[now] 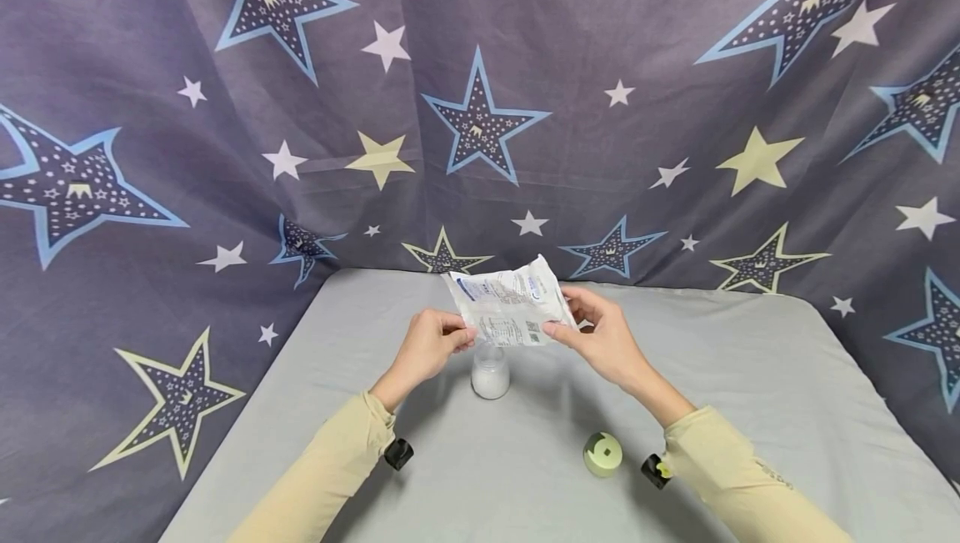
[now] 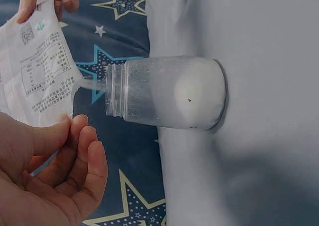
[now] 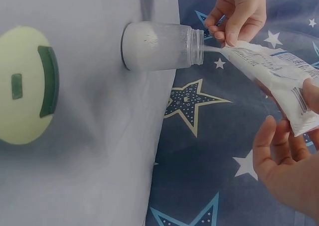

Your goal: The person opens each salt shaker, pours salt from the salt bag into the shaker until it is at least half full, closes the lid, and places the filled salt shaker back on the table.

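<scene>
Both hands hold a white printed plastic packet tilted above a clear glass jar. My left hand pinches the packet's lower left corner between thumb and fingers. At the opposite end, my right hand grips the packet with thumb in front and fingers behind. A thin pale stream runs from the packet's torn corner into the jar's mouth. White grainy matter fills the jar's lower part, with a small dark speck in it. The jar stands upright on the table.
A pale green round lid with a darker green inset lies on the grey-covered table, nearer the right forearm. Behind the table hangs a dark curtain with a star pattern. Each wrist wears a small black device.
</scene>
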`<state>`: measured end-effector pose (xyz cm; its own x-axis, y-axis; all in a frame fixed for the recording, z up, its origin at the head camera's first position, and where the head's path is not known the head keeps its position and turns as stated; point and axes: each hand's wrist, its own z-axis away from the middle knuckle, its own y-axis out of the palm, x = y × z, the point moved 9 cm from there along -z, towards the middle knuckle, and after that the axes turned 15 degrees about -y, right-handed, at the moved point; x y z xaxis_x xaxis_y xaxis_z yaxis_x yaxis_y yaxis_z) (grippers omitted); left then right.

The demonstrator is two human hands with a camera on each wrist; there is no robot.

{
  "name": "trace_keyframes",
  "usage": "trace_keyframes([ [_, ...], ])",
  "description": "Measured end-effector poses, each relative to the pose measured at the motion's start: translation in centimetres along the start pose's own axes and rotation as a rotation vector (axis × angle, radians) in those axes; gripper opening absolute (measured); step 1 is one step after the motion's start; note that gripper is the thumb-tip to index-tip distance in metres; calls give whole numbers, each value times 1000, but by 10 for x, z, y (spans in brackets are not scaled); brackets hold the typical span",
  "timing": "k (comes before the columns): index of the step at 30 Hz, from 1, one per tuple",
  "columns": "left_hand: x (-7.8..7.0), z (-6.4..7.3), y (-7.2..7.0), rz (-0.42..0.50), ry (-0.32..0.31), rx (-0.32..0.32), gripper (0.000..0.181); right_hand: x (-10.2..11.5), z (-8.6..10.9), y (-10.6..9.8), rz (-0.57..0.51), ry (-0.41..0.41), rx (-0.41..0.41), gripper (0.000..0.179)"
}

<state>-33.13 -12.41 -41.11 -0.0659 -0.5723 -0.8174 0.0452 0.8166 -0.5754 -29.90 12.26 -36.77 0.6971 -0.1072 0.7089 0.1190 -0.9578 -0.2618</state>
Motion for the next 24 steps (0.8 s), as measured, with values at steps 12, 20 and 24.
trace_keyframes([
  [12, -1, 1, -2, -4, -3, -4, 15, 1, -1, 1, 8, -6, 3, 48],
  [20, -1, 1, -2, -1, 2, -5, 15, 1, -1, 1, 10, -4, 0, 48],
  [24, -1, 1, -2, -11, 4, -7, 16, 1, 0, 1, 10, -3, 1, 48],
])
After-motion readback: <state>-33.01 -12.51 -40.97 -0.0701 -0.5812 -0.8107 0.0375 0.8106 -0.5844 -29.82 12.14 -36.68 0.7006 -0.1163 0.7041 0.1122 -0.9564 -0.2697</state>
